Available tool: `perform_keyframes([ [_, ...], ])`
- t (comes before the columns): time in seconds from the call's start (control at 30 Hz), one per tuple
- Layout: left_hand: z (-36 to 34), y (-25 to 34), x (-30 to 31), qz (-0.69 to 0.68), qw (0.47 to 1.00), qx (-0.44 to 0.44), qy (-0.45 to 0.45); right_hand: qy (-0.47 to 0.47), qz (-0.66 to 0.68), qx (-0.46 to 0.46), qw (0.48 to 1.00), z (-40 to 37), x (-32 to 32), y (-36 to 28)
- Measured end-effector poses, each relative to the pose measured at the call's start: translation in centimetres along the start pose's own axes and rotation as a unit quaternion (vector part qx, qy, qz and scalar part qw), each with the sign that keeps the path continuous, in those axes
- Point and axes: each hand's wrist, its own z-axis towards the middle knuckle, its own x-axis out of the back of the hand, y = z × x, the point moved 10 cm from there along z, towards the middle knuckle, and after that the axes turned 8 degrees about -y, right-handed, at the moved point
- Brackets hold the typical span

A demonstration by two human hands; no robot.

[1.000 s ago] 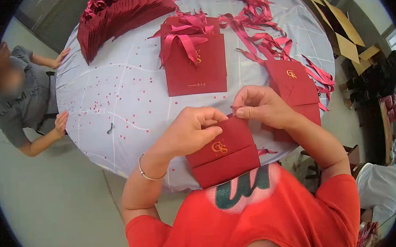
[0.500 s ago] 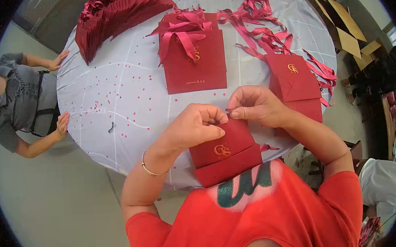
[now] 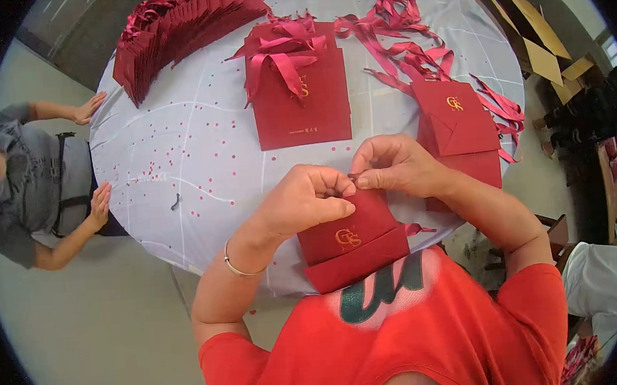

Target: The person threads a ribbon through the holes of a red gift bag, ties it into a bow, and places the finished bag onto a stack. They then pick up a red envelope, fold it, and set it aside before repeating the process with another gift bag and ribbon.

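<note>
A red paper bag [image 3: 354,236] with a gold logo lies at the table edge against my shirt. At its top edge my left hand [image 3: 317,195] and my right hand [image 3: 392,166] meet, fingertips pinched close together. Between them shows a small dark red bit, perhaps ribbon, too small to make out. A short pink ribbon [image 3: 418,228] sticks out at the bag's right side. Beyond my hands lies a stack of red bags [image 3: 303,118] with ribbons on top. More red bags [image 3: 457,121] lie to the right, next to my right forearm.
A long row of red bags [image 3: 190,29] stands at the far left of the round table [image 3: 197,129]. Pink ribbons [image 3: 413,49] trail along the far right side. Small red dots dot the cloth. A person [image 3: 43,182] stands at the left, both hands on the table edge. Cardboard boxes [image 3: 542,62] are behind.
The person at the left has shifted slightly, the nearer hand a little lower. My hands and the bag are almost unchanged; the view has moved slightly.
</note>
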Motion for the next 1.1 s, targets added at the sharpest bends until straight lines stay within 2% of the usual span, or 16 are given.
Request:
perform_keyframes([
  [0.17, -0.2, 0.0, 0.4, 0.002, 0.999, 0.002, 0.036, 0.036, 0.0, -0.024, 0.999, -0.6, 0.7, 0.2],
  [0.23, -0.1, 0.1, -0.1, 0.049, 0.999, -0.008, -0.012, 0.023, -0.003, -0.015, 1.0, -0.5, 0.4, -0.1],
  [0.33, 0.0, 0.1, -0.2, 0.043, 0.999, -0.009, -0.028, 0.011, 0.008, -0.011, 1.0, -0.4, 0.3, -0.2],
  [0.6, 0.0, 0.3, -0.4, 0.035, 0.998, -0.02, -0.045, 0.015, 0.03, -0.01, 0.999, -0.4, 0.3, -0.1],
  [0.77, 0.0, 0.4, -0.5, 0.042, 0.997, -0.019, -0.057, 0.015, -0.004, -0.014, 1.0, -0.3, 0.1, -0.4],
  [0.97, -0.1, 0.3, -0.4, 0.027, 0.999, -0.015, -0.041, 0.015, 0.016, -0.011, 1.0, -0.4, 0.5, 0.3],
  [1.03, -0.1, -0.2, 0.8, 0.033, 0.999, 0.012, 0.02, 0.036, 0.024, -0.009, 0.999, -0.3, 1.1, 1.0],
  [1.1, 0.0, -0.5, 1.0, 0.023, 0.999, 0.025, 0.031, 0.055, 0.031, -0.009, 0.998, -0.4, 1.5, 1.4],
])
